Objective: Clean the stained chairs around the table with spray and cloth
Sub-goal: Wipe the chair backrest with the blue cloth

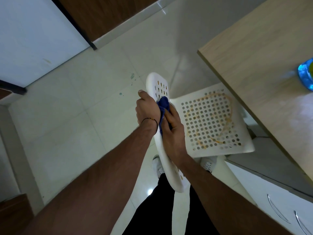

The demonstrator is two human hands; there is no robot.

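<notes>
head-worn view, looking steeply down, close over chair [211, 122] and floor [67, 116]

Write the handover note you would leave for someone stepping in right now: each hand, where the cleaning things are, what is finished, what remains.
Left hand: gripping the top edge of the white perforated plastic chair's backrest, steadying it.
Right hand: pressing the blue cloth against the backrest's front.
Blue spray bottle: on the light wooden table, at the right edge of view.
Done: cannot tell how much of the backrest is clean.
Left: orange ring stain on the seat, still untouched.
</notes>
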